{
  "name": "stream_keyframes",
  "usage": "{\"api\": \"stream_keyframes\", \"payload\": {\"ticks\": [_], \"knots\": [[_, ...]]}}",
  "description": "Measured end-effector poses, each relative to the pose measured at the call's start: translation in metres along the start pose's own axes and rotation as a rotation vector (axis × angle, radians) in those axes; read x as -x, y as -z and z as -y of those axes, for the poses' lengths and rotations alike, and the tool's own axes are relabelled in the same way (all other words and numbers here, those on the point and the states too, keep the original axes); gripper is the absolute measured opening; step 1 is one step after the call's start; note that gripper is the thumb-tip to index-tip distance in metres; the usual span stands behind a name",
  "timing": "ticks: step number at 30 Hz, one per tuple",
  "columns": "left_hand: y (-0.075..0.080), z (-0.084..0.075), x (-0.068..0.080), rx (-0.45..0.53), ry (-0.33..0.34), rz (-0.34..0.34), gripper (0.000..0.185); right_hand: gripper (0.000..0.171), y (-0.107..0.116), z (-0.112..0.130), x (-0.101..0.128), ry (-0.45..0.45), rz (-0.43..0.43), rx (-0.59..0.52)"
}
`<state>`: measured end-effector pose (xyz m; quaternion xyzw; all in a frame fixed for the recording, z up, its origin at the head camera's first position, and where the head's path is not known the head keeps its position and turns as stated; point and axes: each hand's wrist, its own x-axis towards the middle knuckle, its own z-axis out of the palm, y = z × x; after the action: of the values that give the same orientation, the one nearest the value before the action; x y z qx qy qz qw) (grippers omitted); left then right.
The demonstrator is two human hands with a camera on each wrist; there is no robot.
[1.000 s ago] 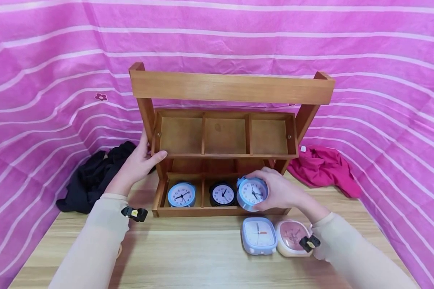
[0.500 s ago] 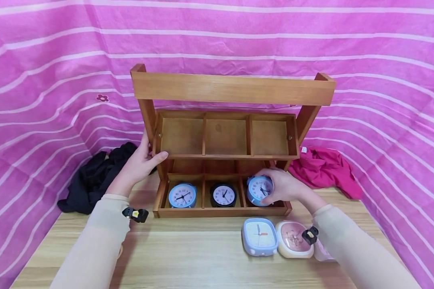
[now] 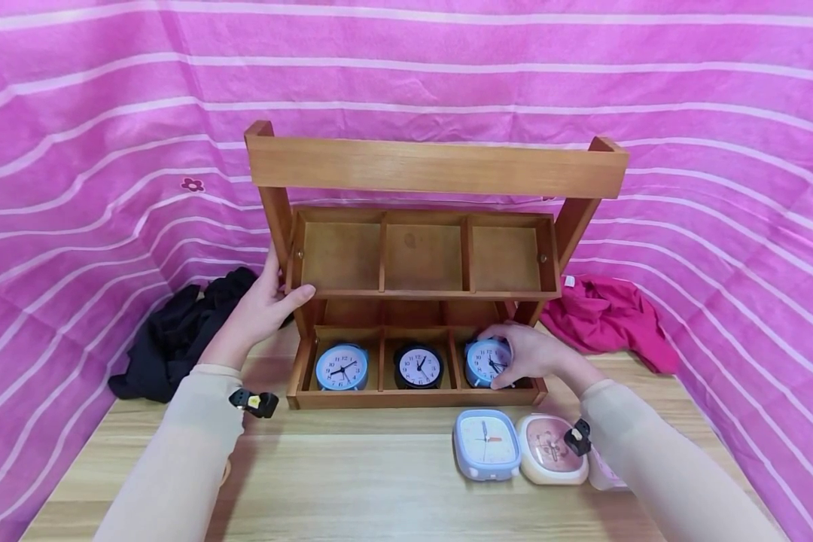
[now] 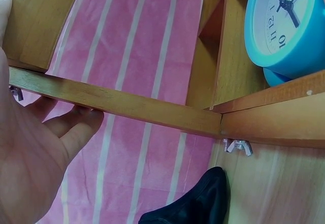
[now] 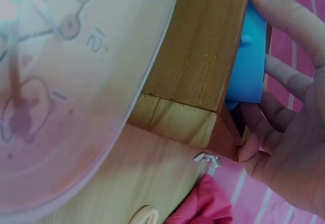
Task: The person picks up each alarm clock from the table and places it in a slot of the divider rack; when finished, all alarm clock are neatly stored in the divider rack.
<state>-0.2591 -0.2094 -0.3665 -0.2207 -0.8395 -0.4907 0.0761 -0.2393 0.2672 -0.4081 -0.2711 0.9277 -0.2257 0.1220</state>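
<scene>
A two-tier wooden rack (image 3: 416, 293) stands on the table, with three compartments in each tray. My left hand (image 3: 263, 305) grips its left side, thumb over the upper tray's corner and fingers behind the side post (image 4: 122, 100). In the lower right compartment sits a blue alarm clock (image 3: 485, 361), gripped by my right hand (image 3: 531, 352) with thumb in front and fingers at the back. Its blue casing (image 5: 249, 66) shows between the fingers in the right wrist view. Another blue alarm clock (image 3: 342, 367) occupies the lower left compartment, and a black alarm clock (image 3: 418, 366) the middle one.
In front of the rack's right end stand a pale blue square clock (image 3: 487, 444), a pink and cream clock (image 3: 552, 449) and a pink item (image 3: 604, 473) partly behind my sleeve. Black cloth (image 3: 176, 339) lies left, magenta cloth (image 3: 603, 324) right. Striped pink fabric (image 3: 406, 75) surrounds the table.
My right hand has carried the blue clock rightward, then lowered it into the lower right compartment. My left hand keeps its hold on the rack.
</scene>
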Motion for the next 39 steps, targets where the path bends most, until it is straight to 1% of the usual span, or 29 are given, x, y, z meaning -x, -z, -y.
{"api": "stream_keyframes", "payload": {"ticks": [3, 7, 11, 17, 27, 30, 34, 37, 39], "knots": [[0.0, 0.0, 0.0, -0.004, 0.001, 0.0, 0.099, 0.077, 0.0, -0.002, 0.0, -0.013, 0.017, -0.023], [0.001, -0.001, 0.0, -0.001, -0.006, -0.005, 0.099, 0.077, 0.001, -0.003, -0.001, -0.006, 0.043, -0.051], [0.002, -0.002, -0.001, 0.001, -0.018, -0.007, 0.099, 0.076, 0.002, -0.003, -0.001, 0.01, 0.064, -0.054], [0.001, -0.003, -0.001, 0.002, -0.02, -0.003, 0.1, 0.077, 0.002, -0.002, 0.0, 0.005, 0.082, -0.05], [0.001, -0.002, -0.001, -0.002, -0.01, -0.012, 0.099, 0.076, 0.003, 0.002, 0.002, -0.035, 0.077, -0.044], [0.001, -0.001, -0.001, 0.004, -0.016, -0.007, 0.099, 0.078, -0.001, 0.001, 0.005, -0.027, 0.039, 0.004], [0.0, 0.001, 0.0, 0.005, -0.014, -0.01, 0.099, 0.078, -0.005, 0.001, 0.013, 0.015, -0.072, 0.069], [0.0, 0.001, 0.0, 0.001, -0.009, -0.012, 0.099, 0.077, -0.007, 0.005, 0.02, 0.045, -0.144, 0.071], [0.0, 0.001, 0.001, -0.004, -0.005, -0.011, 0.099, 0.079, -0.007, 0.011, 0.024, 0.057, -0.162, 0.065]]}}
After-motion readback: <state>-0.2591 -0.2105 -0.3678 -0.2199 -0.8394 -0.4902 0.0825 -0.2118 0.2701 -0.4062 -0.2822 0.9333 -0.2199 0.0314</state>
